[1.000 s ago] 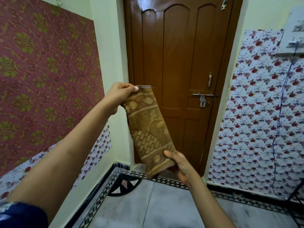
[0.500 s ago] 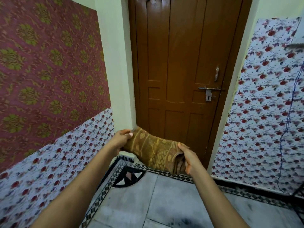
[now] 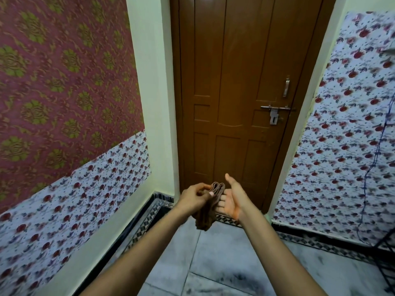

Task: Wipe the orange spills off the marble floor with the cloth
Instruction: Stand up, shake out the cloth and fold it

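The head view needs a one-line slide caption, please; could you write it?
Left hand pinches a folded brown cloth beside the open right hand, before a closed door.

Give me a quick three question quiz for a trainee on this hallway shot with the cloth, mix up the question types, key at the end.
1. True or false: the cloth lies spread flat on the floor.
2. Which hand pinches the cloth? A) left hand B) right hand C) neither
3. Fill in: the right hand's palm is ___, beside the cloth.

Key
1. False: it is folded and held up in front of the door.
2. A
3. open
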